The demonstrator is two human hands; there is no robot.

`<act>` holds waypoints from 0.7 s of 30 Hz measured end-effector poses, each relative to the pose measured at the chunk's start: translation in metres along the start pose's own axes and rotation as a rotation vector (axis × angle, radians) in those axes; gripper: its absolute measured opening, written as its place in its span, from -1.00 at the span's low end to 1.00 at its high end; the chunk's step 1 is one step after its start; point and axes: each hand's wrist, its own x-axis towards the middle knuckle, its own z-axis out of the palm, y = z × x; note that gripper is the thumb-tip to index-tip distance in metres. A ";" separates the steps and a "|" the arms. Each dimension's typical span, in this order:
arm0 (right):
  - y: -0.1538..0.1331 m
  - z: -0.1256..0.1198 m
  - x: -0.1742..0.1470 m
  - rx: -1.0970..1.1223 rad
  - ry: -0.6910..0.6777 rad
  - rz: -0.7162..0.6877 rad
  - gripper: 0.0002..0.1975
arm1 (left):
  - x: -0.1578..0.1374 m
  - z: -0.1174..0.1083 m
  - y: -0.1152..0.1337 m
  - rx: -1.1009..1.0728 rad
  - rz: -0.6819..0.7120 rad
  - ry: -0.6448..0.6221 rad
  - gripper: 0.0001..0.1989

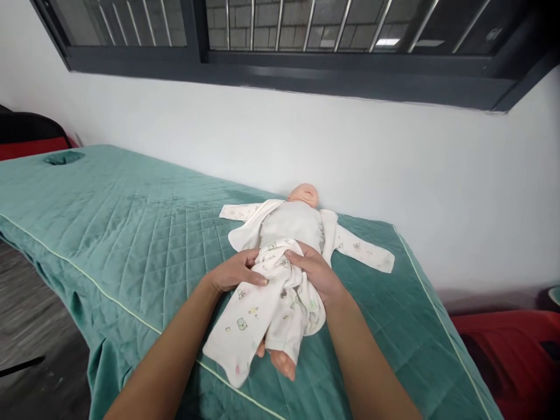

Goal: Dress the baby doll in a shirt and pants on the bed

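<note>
A baby doll [303, 193] lies on its back on a green quilted bed cover [175, 233], head toward the wall. Spread open under its pale torso is a white printed baby shirt [364, 249], both sleeves stretched outward. White printed baby pants [286, 291] are bunched over the doll's hips and legs. One leg of the pants has a doll foot [283, 364] showing below its cuff; the other lies flat to the left. My left hand [238, 271] pinches the left side of the waist. On the opposite side, my right hand [315, 271] grips the gathered fabric, thumb on top.
Behind the bed rises a white wall [394, 157] below a dark-framed window [306, 67] with metal bars. A face hole [64, 157] is at the bed's far left end. Red bags or seats [511, 356] stand beyond the right edge.
</note>
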 end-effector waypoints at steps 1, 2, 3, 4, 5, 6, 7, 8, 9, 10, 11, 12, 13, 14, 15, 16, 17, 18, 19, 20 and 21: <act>0.000 0.000 0.000 -0.008 -0.008 0.006 -0.55 | 0.000 0.000 -0.001 -0.010 0.002 0.020 -0.51; 0.000 0.000 0.001 -0.027 -0.010 0.013 -0.53 | 0.000 0.001 -0.003 -0.034 0.017 0.048 -0.55; -0.001 0.001 0.001 -0.058 -0.009 0.021 -0.52 | 0.001 0.001 -0.005 -0.068 0.043 0.083 -0.57; -0.001 0.001 0.001 -0.101 -0.008 0.029 -0.50 | 0.002 0.002 -0.007 -0.106 0.076 0.123 -0.56; -0.003 0.002 0.001 -0.154 -0.012 0.038 -0.49 | 0.002 0.003 -0.009 -0.147 0.111 0.158 -0.55; -0.004 0.003 0.000 -0.215 -0.024 0.047 -0.49 | 0.003 0.005 -0.010 -0.186 0.141 0.187 -0.53; -0.006 0.005 -0.001 -0.279 -0.043 0.051 -0.50 | 0.003 0.006 -0.011 -0.222 0.161 0.206 -0.54; -0.008 0.006 -0.003 -0.341 -0.071 0.048 -0.51 | 0.003 0.007 -0.011 -0.256 0.177 0.216 -0.56; -0.010 0.008 -0.004 -0.398 -0.112 0.041 -0.53 | 0.003 0.009 -0.012 -0.288 0.193 0.221 -0.59; -0.011 0.010 -0.005 -0.446 -0.159 0.033 -0.54 | 0.002 0.010 -0.012 -0.317 0.211 0.230 -0.63; -0.012 0.011 -0.006 -0.484 -0.202 0.024 -0.55 | 0.001 0.012 -0.011 -0.341 0.228 0.244 -0.66; -0.012 0.012 -0.007 -0.508 -0.224 0.018 -0.57 | 0.000 0.013 -0.011 -0.359 0.244 0.264 -0.68; -0.011 0.012 -0.006 -0.519 -0.217 0.015 -0.59 | -0.001 0.015 -0.010 -0.370 0.256 0.287 -0.69; -0.009 0.012 -0.006 -0.511 -0.184 0.019 -0.61 | -0.002 0.016 -0.010 -0.374 0.264 0.309 -0.68; -0.007 0.011 -0.004 -0.483 -0.135 0.026 -0.62 | -0.003 0.017 -0.010 -0.372 0.266 0.321 -0.66; -0.004 0.009 -0.002 -0.436 -0.085 0.037 -0.62 | -0.003 0.017 -0.009 -0.363 0.265 0.323 -0.63; -0.002 0.008 -0.001 -0.371 -0.042 0.048 -0.62 | -0.003 0.017 -0.010 -0.347 0.258 0.317 -0.59; 0.001 0.006 0.001 -0.297 -0.007 0.054 -0.61 | -0.004 0.016 -0.010 -0.321 0.247 0.307 -0.56; 0.003 0.004 0.002 -0.220 0.017 0.053 -0.60 | -0.004 0.015 -0.011 -0.286 0.237 0.295 -0.52; 0.004 0.003 0.002 -0.147 0.037 0.047 -0.60 | -0.004 0.013 -0.012 -0.245 0.227 0.277 -0.48; 0.005 0.003 0.003 -0.085 0.058 0.035 -0.60 | -0.004 0.010 -0.013 -0.200 0.218 0.252 -0.42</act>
